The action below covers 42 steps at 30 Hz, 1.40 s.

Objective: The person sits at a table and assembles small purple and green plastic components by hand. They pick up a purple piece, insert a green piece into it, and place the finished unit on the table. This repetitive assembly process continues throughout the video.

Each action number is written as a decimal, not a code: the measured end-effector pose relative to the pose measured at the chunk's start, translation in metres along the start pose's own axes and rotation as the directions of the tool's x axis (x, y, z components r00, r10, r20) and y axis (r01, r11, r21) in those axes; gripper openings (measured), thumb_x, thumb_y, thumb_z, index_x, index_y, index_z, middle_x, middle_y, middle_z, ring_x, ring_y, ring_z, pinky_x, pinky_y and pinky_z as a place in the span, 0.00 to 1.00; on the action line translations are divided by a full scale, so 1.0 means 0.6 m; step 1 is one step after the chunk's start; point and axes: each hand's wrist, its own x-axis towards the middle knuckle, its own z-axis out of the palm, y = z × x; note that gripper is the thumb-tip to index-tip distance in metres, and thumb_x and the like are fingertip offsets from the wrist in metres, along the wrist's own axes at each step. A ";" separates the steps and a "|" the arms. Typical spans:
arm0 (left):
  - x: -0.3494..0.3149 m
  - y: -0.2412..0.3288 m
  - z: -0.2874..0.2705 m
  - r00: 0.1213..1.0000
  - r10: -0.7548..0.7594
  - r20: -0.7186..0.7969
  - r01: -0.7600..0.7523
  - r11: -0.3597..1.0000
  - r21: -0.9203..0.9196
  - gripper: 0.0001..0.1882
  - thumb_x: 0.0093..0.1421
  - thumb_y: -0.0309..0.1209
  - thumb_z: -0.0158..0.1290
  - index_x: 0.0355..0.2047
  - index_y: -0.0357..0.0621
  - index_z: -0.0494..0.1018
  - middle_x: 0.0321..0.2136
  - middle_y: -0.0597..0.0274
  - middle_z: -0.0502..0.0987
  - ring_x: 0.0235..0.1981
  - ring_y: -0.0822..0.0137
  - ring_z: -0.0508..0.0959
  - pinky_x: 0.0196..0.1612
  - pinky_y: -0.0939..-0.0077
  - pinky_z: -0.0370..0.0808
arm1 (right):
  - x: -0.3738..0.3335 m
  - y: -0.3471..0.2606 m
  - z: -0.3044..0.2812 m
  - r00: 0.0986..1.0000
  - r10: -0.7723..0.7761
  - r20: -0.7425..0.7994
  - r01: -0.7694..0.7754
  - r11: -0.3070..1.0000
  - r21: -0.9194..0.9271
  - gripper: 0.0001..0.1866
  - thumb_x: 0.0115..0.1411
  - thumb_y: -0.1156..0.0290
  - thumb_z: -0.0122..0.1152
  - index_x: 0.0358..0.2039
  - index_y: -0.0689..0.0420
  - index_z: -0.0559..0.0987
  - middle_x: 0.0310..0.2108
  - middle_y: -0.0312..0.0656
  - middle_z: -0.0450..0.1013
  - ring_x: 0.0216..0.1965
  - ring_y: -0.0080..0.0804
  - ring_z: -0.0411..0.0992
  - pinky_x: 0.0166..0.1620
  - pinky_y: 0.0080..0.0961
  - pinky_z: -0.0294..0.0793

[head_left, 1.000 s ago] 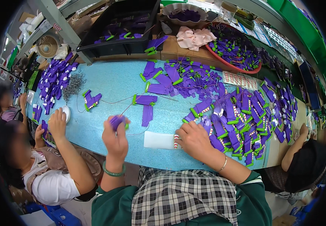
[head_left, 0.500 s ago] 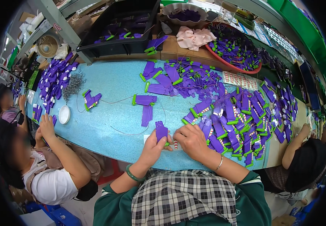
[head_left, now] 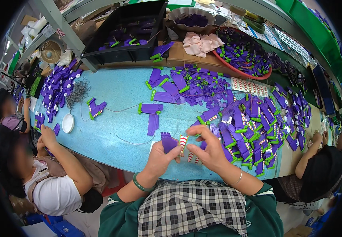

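Above a black-and-white checked cloth apron [head_left: 190, 205], a worker's left hand [head_left: 161, 158] pinches a flat purple plastic piece [head_left: 168, 143] between thumb and fingers, holding it up over the near edge of a pale blue desk [head_left: 111, 122]. A red-and-white striped sticker [head_left: 183, 141] shows at the piece's right end. The right hand [head_left: 208, 150] is loosely spread just beside it, thumb and forefinger parted; whether a fingertip touches the sticker cannot be told. The piece looks light and thin, stiff rather than soft, and probably smooth enough to slip in a slack grip; its long edges seem the surest hold. The sticker appears flimsy, apt to crease, and best taken by its rim. Beneath the hands, partly hidden, lies a white backing strip with more red stripes [head_left: 190, 157]. Farther off, a heap of purple-and-green plastic parts [head_left: 244, 130] covers the desk's right side, with a round red basket [head_left: 258, 78] and a deep black plastic crate [head_left: 127, 54] beyond.
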 end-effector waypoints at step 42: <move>-0.014 -0.007 0.033 0.967 -0.037 0.251 0.036 0.999 0.010 0.15 0.64 0.22 0.44 0.51 0.40 0.61 0.47 0.60 0.68 0.48 0.68 0.72 0.43 0.69 0.80 | -0.025 0.033 0.001 0.959 -0.278 -0.056 0.254 0.929 -0.270 0.10 0.49 0.72 0.67 0.23 0.58 0.73 0.21 0.42 0.70 0.24 0.37 0.68 0.28 0.31 0.66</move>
